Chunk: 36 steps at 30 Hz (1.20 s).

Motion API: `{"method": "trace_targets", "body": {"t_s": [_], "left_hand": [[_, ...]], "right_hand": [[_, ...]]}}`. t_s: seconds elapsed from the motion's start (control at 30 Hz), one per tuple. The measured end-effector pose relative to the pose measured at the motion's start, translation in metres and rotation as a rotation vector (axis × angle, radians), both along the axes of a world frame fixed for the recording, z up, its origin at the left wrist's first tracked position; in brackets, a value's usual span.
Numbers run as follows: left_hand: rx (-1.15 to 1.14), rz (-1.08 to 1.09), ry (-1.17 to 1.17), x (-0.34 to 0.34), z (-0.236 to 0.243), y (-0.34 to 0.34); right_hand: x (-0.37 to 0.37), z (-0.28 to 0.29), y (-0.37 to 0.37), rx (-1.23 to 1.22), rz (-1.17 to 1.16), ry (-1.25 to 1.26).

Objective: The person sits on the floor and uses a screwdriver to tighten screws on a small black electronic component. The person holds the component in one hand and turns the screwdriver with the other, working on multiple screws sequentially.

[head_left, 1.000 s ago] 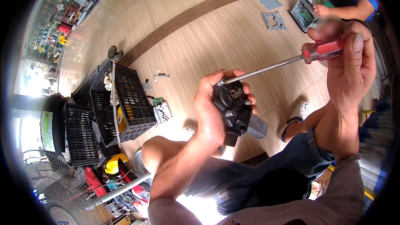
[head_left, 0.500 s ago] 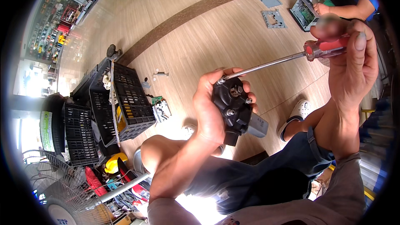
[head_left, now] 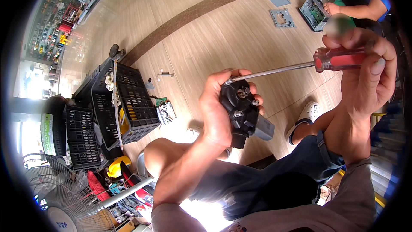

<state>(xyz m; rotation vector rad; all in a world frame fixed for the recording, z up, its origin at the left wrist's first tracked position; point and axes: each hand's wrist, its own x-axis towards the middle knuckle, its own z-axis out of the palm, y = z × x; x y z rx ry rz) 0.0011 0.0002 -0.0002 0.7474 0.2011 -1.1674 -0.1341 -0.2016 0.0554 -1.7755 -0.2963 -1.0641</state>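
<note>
My left hand is wrapped round a black motor unit, a compact plastic housing with several metal studs and a grey cylindrical part sticking out at its lower right. A screwdriver with a red and clear handle is in my right hand, its fingers closed about the handle. The long steel shaft runs leftward, slightly down. Its tip rests at the stud on the unit's upper left corner, beside my left fingertips. The palm side of the motor unit is hidden by my left hand.
At the left stand black plastic crates with assorted parts and a wire-guarded fan. Small metal pieces lie on the floor near the crate. At the upper right, a co-worker's hands are at an opened metal box, near flat metal plates.
My right hand has shifted slightly right, and its fingers have turned on the screwdriver handle. The tip stays at the same corner stud. The left hand barely moves.
</note>
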Motion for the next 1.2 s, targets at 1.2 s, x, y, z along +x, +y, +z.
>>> {"method": "trace_targets", "body": {"t_s": [1.2], "left_hand": [[0.055, 0.007, -0.02, 0.003, 0.001, 0.001]], "right_hand": [[0.01, -0.004, 0.002, 0.163, -0.026, 0.164]]}}
